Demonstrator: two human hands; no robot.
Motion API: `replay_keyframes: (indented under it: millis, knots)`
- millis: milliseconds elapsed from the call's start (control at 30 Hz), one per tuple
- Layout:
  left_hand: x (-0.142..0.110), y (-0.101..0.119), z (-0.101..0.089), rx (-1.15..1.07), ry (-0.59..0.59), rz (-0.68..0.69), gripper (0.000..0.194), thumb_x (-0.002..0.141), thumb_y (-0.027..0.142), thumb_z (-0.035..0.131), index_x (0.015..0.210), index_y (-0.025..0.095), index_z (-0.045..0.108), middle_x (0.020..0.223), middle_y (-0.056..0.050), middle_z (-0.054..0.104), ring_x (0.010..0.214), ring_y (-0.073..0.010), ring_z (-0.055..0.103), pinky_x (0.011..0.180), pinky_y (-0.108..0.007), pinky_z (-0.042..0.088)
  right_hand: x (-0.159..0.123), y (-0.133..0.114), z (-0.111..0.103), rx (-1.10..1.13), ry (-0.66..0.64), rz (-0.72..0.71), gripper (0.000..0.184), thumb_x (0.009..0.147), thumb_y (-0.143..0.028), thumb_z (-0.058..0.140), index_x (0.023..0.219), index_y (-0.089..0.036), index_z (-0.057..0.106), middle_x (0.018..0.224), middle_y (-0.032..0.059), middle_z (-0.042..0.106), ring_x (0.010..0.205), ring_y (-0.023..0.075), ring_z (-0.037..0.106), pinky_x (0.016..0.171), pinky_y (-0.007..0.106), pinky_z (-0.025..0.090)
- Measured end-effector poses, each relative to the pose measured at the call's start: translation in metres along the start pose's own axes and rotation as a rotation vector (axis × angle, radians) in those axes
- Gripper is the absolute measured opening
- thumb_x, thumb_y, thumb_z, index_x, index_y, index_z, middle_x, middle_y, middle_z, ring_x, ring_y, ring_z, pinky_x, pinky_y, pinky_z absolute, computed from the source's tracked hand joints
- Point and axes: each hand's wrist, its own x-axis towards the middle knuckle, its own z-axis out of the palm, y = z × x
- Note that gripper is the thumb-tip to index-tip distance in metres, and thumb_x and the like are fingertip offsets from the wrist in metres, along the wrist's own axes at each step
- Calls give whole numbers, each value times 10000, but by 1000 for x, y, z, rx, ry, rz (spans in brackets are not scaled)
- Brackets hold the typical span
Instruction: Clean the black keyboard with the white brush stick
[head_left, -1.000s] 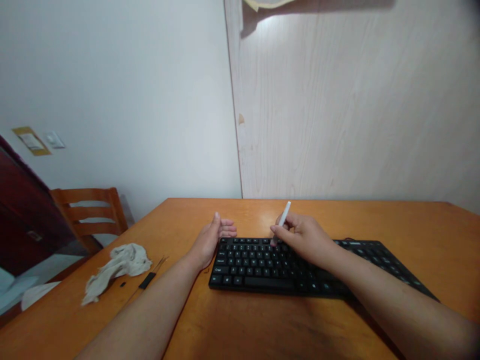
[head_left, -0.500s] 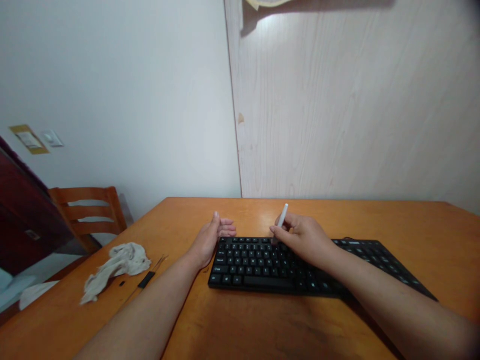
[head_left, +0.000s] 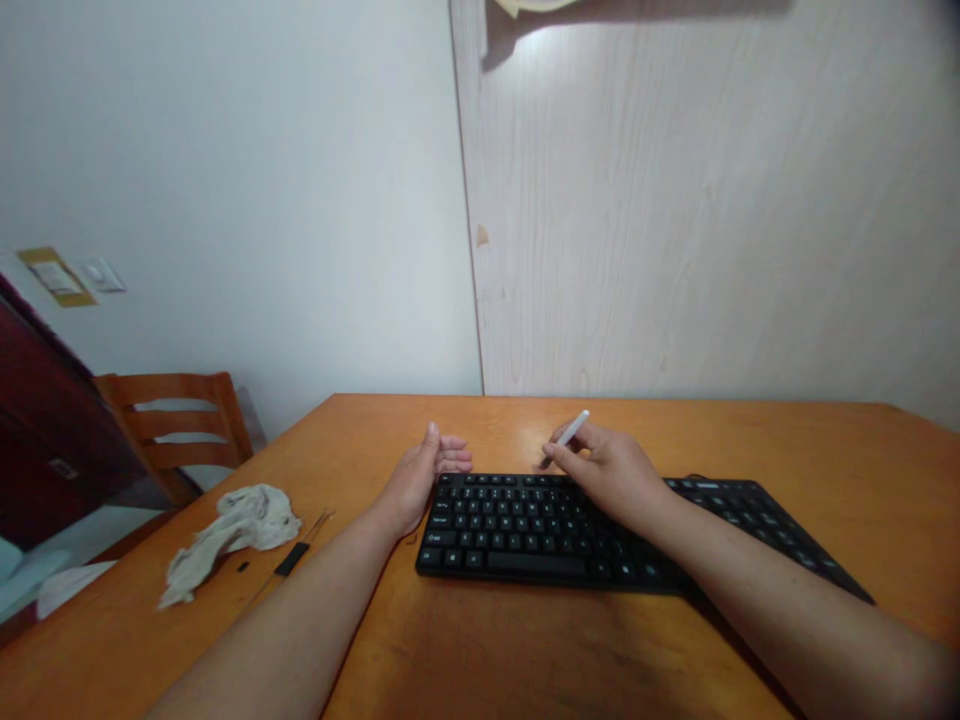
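A black keyboard [head_left: 517,530] lies flat on the wooden table in front of me. My left hand [head_left: 431,475] rests at its upper left corner, fingers stretched out and thumb up, its palm side against the keyboard's edge. Over the right part of the keys, my right hand [head_left: 600,465] pinches what looks like a slim white-handled brush [head_left: 574,428]. The brush slants, with its dark lower end just behind the keyboard's back edge. My right hand and forearm cover part of the keys toward the number pad.
On the left of the wooden table [head_left: 570,650] lie a crumpled greyish cloth [head_left: 251,520], a small black piece [head_left: 243,567], and a thin dark object with wire-like ends [head_left: 292,558]. A wooden chair [head_left: 180,420] stands beyond the left edge. The wall [head_left: 337,200] rises behind the table.
The brush's lower end has moved from the upper key rows back past the keyboard's rear edge, and its handle leans further right. My left hand has stayed in place.
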Motion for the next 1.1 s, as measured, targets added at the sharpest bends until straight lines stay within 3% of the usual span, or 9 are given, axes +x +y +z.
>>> replay_keyframes:
  millis: [133, 267, 500, 700, 867, 1100]
  knots:
    - [0, 0, 0, -2, -4, 5, 758, 871, 772, 340, 1041, 109, 666, 1031, -173, 724, 922, -267, 693, 876, -425, 509, -3, -5, -3, 2, -89, -40, 237, 895, -384, 566, 768, -237, 701, 712, 14, 728, 657, 181, 650, 625, 284, 450]
    - [2, -2, -1, -3, -5, 4, 758, 873, 772, 333, 1042, 115, 669, 1028, -169, 725, 923, -269, 692, 887, -435, 506, -2, -2, -2, 142, -135, -32, 231, 927, -377, 529, 828, -238, 685, 709, 0, 745, 642, 170, 652, 637, 280, 462]
    - [1, 0, 0, -6, 4, -1, 756, 872, 773, 337, 1031, 111, 666, 1012, -166, 727, 908, -263, 693, 887, -429, 505, 1, 2, 2, 58, 4, 39, 219, 895, -408, 573, 857, -235, 701, 812, 25, 766, 733, 199, 681, 702, 314, 478]
    - [1, 0, 1, 0, 4, -2, 760, 872, 773, 335, 1043, 112, 668, 1026, -170, 725, 931, -273, 690, 896, -440, 503, -3, -6, -2, -3, -66, -21, 228, 891, -387, 566, 785, -231, 694, 727, 18, 726, 660, 183, 646, 626, 292, 449]
    - [1, -2, -1, 0, -7, 6, 765, 872, 772, 339, 1057, 104, 662, 1037, -174, 723, 932, -272, 690, 896, -438, 504, -3, -6, -1, 76, -121, -40, 252, 914, -360, 537, 775, -226, 698, 699, 11, 729, 631, 168, 637, 621, 285, 441]
    - [1, 0, 0, -6, 5, 2, 746, 873, 767, 352, 1030, 107, 663, 1005, -166, 729, 905, -260, 693, 885, -421, 503, 1, -3, -7, -35, -16, 43, 259, 912, -415, 546, 831, -231, 710, 771, 17, 744, 692, 181, 655, 641, 290, 426]
